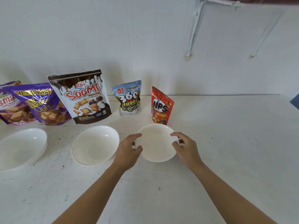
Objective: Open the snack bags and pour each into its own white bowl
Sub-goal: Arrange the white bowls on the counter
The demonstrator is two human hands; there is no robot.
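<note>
While all five snack bags (pixel 80 96) stand along the wall (pixel 145 46) looking unopened, nothing is poured: all opening remains. The left hand (pixel 129 149) and right hand (pixel 186 149) each grip a side rim of the rightmost white bowl (pixel 156 143), just before the red bag (pixel 161 105). Two more bowls (pixel 95 144) sit empty to its left.

Bright, even, diffuse light, no hard source visible. White wall (pixel 145 46) and desk (pixel 234 143) are near washed out. Small glare spots inside left bowl (pixel 21 147) and middle bowl (pixel 95 144); right bowl (pixel 156 143) looks flat, low contrast. Shadows under all three faint and soft-edged. Sheen on purple bag (pixel 40 104). Wide-angle warp: desk's far edge bends, left bowl stretched oval, purple bag leans outward. Top-right corner is a dark blurred smear. Centre print sharp, left-edge print softer.
</note>
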